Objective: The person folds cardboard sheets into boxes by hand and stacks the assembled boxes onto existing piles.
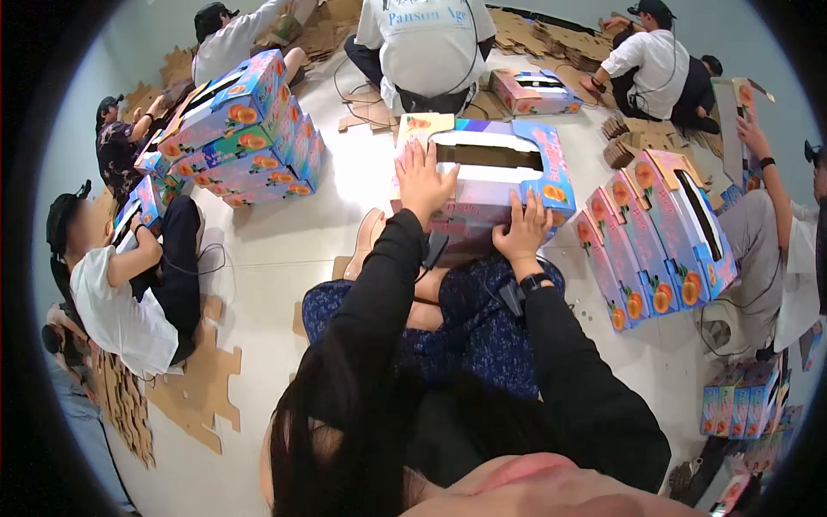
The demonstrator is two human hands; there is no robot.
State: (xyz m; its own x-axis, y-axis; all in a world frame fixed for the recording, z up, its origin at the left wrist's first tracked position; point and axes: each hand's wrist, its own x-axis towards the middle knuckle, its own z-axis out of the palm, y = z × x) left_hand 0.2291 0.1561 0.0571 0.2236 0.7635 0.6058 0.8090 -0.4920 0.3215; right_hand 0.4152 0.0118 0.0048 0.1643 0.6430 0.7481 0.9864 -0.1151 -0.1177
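In front of me stands a carton (487, 185) printed with orange fruit on pink and blue, with a long dark slot in its top. My left hand (424, 183) lies on the top panel at the near left, fingers spread, beside the slot's left end. My right hand (523, 231) rests on the near right edge, its fingers reaching up onto the top and the palm against the near side. Neither hand grips anything. The carton's lower near side is partly hidden by my hands and knees.
Stacked printed cartons (250, 138) stand at the left, and a row of cartons (659, 241) at the right. Another carton (536, 92) sits beyond mine. Flat cardboard sheets (202, 379) lie about the floor. Several people sit around, one person (422, 52) directly ahead.
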